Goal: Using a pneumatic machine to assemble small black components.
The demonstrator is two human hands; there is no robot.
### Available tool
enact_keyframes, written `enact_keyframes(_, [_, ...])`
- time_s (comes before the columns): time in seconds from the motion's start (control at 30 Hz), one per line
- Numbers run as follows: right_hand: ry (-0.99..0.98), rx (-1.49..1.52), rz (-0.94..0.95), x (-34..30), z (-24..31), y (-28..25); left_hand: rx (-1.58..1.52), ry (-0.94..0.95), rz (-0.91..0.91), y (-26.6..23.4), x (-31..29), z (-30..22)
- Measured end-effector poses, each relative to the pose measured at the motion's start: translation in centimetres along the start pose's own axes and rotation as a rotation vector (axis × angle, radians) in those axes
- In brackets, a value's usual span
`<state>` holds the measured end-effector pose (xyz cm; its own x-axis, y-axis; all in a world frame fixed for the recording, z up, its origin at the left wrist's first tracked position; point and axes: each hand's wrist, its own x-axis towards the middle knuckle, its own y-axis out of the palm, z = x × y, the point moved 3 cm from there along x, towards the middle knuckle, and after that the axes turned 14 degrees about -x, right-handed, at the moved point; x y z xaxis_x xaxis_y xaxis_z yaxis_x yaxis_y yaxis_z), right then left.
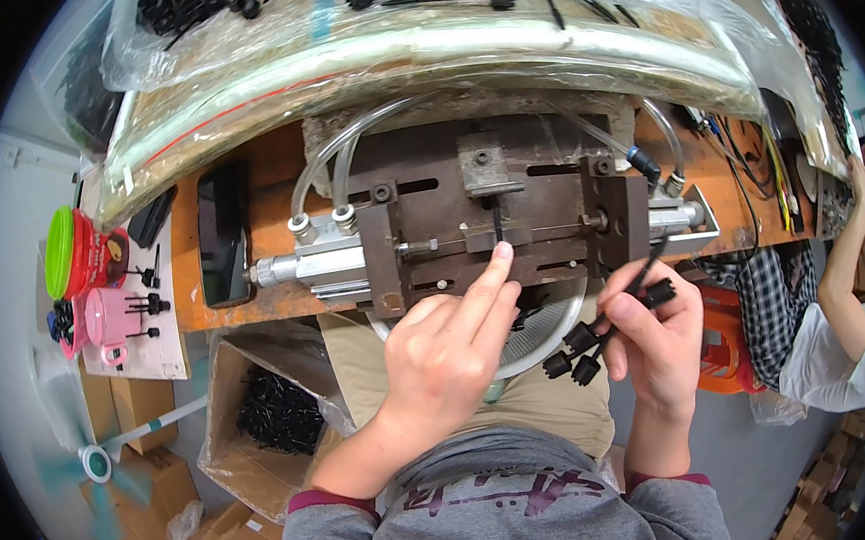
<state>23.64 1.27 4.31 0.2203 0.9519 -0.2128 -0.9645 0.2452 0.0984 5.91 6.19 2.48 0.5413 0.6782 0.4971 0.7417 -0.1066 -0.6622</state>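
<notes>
- Left hand [446, 354]: index finger stretched out, its tip at a slim black rod [498, 227] mid-way along a brown metal fixture [539, 142]; thumb hidden, so whether it grips cannot be told.
- Right hand [662, 339]: thumb and fingers clamped on several black plastic pieces with ribbed heads [584, 339].
- Left hand partly hides a round white basin [550, 344] below the fixture.

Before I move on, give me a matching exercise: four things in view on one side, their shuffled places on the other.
1. bunch of black plastic parts
2. black smartphone
3. open cardboard box
4. left index finger

A. lower left, with black pieces inside
B. tip at the brown metal fixture's middle
C. in the right hand's grip
D. on the orange bench, left of the fixture

Pairs: 1-C; 2-D; 3-A; 4-B
</notes>
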Motion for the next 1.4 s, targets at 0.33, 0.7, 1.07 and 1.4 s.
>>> enact_keyframes(0.33, [0.117,0.035,0.182,0.2,-0.6,1.0,-0.529,0.111,0.074,-2.4,0.5,-2.6])
enact_keyframes(0.7, [-0.031,0.103,0.097,0.0,-0.4,-0.3,-0.147,-0.011,-0.011,-0.7,-0.7,-0.3])
enact_keyframes(1.07, [-0.097,0.064,0.182,-0.2,0.3,0.1,0.009,-0.02,0.037,0.1,-0.1,0.0])
enact_keyframes(1.4, [-0.062,0.01,0.047,-0.4,-0.1,-0.6,-0.576,-0.227,-0.097,-0.3,-0.5,-0.2])
